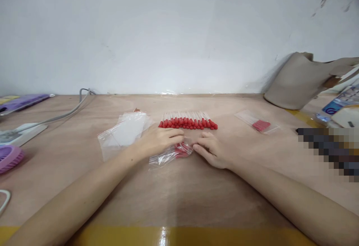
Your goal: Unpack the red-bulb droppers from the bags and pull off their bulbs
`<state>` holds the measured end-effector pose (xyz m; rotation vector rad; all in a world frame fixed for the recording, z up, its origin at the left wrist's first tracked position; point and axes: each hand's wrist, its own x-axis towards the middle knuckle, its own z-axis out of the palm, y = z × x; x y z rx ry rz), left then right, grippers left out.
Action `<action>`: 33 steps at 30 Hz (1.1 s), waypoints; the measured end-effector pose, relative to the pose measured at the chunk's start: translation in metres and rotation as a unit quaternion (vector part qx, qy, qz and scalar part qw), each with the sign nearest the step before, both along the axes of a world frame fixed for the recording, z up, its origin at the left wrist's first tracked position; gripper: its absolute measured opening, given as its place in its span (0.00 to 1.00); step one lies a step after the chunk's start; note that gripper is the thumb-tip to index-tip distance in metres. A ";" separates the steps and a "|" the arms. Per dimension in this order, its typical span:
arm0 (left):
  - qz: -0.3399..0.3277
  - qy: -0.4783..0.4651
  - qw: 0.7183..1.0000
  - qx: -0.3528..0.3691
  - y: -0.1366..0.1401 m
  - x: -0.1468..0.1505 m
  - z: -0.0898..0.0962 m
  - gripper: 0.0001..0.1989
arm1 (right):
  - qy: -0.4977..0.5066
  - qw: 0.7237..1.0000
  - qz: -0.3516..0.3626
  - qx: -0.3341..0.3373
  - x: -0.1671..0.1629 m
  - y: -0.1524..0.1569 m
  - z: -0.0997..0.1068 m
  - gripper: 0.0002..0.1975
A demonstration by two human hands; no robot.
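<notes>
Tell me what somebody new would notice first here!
Probably the row of red-tipped sticks, bright in the middle of the table. Just nearer, the left hand and right hand flank a clear bag with red pieces inside. A round purple thing sits at the picture's left edge.

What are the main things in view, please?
Red-tipped sticks: many, pale, centre
Red-filled plastic bag: one, clear, between hands
Flat plastic bags: several, clear, left
Small plastic bag, red inside: one, clear, right
Slatted round object: one, purple, left
Flat object: one, purple, left
Corded block: one, white, left
Large object: one, beige, right
Printed item: one, blue, right
Table: one, brown, beneath
Left hand: one, bare, centre
Right hand: one, bare, centre
</notes>
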<state>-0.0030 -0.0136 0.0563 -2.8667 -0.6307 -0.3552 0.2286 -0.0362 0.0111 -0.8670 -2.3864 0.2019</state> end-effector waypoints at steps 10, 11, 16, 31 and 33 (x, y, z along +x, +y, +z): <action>0.111 -0.132 0.958 -0.230 -0.027 -0.014 -0.034 0.21 | 0.049 0.992 0.023 -0.118 -0.015 0.016 -0.005 0.10; 0.120 -0.136 0.954 -0.238 -0.029 -0.016 -0.034 0.22 | 0.043 0.990 0.029 -0.129 -0.016 0.016 -0.003 0.10; 0.141 -0.153 0.940 -0.269 -0.031 -0.016 -0.037 0.22 | 0.070 0.967 0.004 -0.246 -0.018 0.013 0.001 0.08; 0.133 -0.184 0.947 -0.227 -0.029 -0.012 -0.043 0.22 | 0.259 0.908 0.010 -0.329 -0.028 0.004 -0.012 0.15; 0.132 -0.179 0.949 -0.222 -0.027 -0.011 -0.043 0.22 | 0.242 0.926 -0.019 -0.290 -0.028 0.003 -0.011 0.14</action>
